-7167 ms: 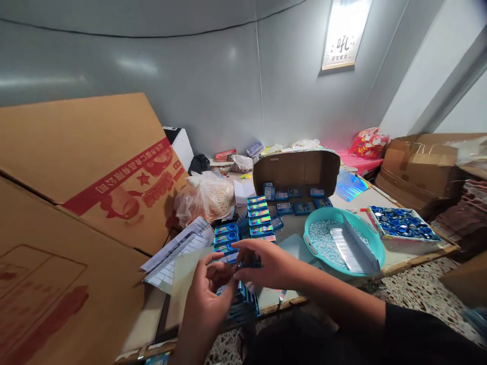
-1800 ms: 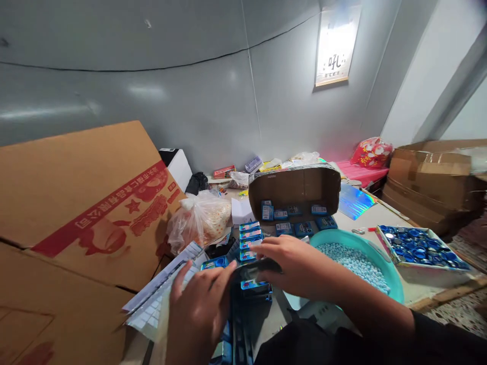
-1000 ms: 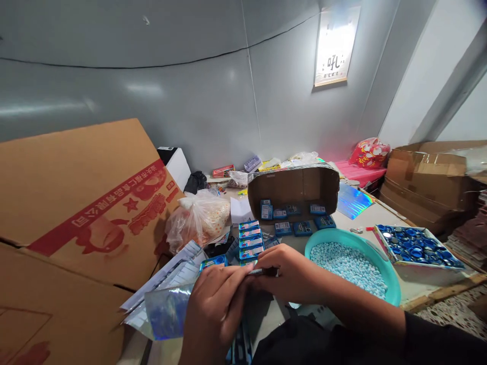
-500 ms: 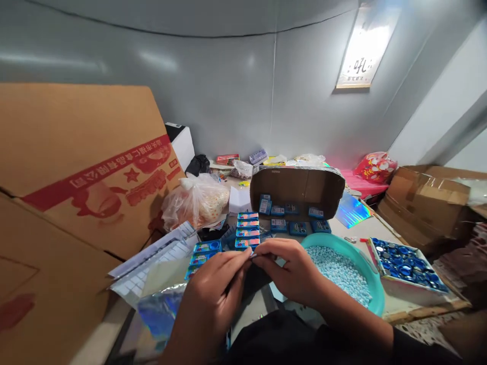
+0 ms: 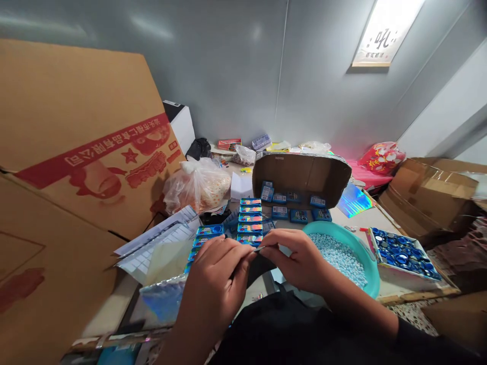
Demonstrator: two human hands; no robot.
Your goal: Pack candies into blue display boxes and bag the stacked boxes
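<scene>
My left hand [image 5: 220, 274] and my right hand [image 5: 294, 258] meet at the fingertips, both closed in a pinch on a thin pale piece [image 5: 259, 249]. Most of that piece is hidden by my fingers, so its kind does not show. Just beyond my fingertips runs a column of small blue packs [image 5: 250, 218] with shiny pinkish panels. Left of it, partly behind my left hand, is a second row of blue packs [image 5: 210, 230] with round blue rings in them. A turquoise basin [image 5: 372, 261] holding pale blue candy-like pellets [image 5: 338, 256] stands beside my right forearm.
An upright brown carton [image 5: 95, 111] fills the left side. At the back, an open cardboard box [image 5: 304, 172] holds several blue boxes. A tray [image 5: 411, 276] of blue rings lies right of the basin. Papers [image 5: 152, 243] and a bag of pellets [image 5: 198, 185] lie left.
The camera view has tilted down slightly, so the table's front edge shows at lower left. Both hands stay together, with the pale piece showing a little more between the fingertips.
</scene>
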